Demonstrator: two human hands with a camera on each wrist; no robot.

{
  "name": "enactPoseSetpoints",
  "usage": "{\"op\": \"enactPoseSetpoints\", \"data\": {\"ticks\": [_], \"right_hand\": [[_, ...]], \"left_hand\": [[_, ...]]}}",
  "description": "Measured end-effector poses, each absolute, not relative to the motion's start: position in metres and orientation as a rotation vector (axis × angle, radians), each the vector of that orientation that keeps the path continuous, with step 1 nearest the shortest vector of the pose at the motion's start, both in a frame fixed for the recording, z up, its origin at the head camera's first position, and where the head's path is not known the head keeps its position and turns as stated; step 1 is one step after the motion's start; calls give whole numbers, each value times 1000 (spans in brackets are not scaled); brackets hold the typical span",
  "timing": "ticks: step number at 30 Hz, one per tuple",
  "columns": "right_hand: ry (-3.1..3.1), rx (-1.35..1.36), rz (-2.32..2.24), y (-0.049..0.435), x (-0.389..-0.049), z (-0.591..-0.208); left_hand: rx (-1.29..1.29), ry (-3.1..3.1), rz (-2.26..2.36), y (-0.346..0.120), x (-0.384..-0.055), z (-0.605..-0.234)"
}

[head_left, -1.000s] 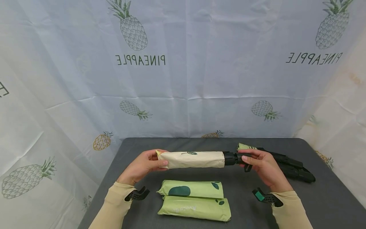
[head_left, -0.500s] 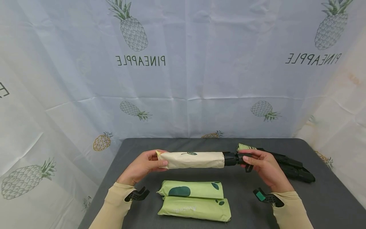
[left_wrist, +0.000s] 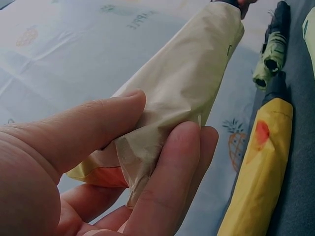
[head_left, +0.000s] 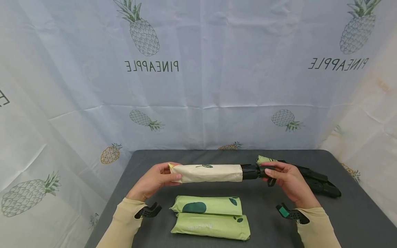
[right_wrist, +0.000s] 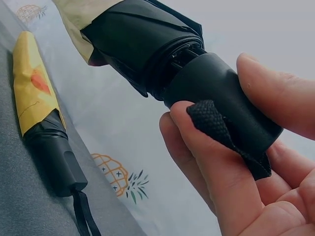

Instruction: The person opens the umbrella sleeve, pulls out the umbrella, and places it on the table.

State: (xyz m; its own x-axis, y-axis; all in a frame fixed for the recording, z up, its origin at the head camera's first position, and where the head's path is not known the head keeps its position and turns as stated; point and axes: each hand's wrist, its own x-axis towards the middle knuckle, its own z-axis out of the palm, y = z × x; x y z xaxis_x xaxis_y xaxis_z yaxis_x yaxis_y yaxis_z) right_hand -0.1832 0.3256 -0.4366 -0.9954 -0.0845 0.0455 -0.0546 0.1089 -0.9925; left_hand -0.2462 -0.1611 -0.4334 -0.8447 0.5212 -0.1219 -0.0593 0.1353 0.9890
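A folded umbrella with a cream, leaf-printed sleeve point(head_left: 211, 173) is held level across the table between both hands. At its left end my left hand point(head_left: 155, 179) pinches the sleeve's gathered tip between thumb and fingers; orange and yellow cloth point(left_wrist: 103, 176) shows there in the left wrist view. My right hand point(head_left: 289, 182) grips the black handle point(right_wrist: 221, 88) with thumb and fingers, its woven strap point(right_wrist: 216, 127) looping over a finger. Black folded fabric point(right_wrist: 142, 44) emerges from the sleeve's open end beside the handle.
Two light green avocado-printed sleeves point(head_left: 211, 225) lie side by side in front on the grey table point(head_left: 263, 224). Black umbrellas with green ends point(head_left: 319, 182) lie at the right. A yellow-sleeved umbrella point(right_wrist: 37, 83) shows in both wrist views. Pineapple-print curtains point(head_left: 201, 86) surround the table.
My right hand and the black handle have shifted slightly right. A little more black shows between sleeve and handle. My left hand keeps its pinch, nearly still.
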Motion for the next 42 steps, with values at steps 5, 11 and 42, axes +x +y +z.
{"op": "enactPoseSetpoints", "data": {"ticks": [5, 11, 42], "right_hand": [[2323, -106, -2084, 328, -183, -436], [2309, -77, -2089, 332, -180, -437], [2252, -142, -2171, 361, -165, -445]], "left_hand": [[434, 1981, 1756, -161, -246, -434], [427, 1981, 1748, -161, -248, -433], [433, 1959, 1747, -158, -248, -438]]}}
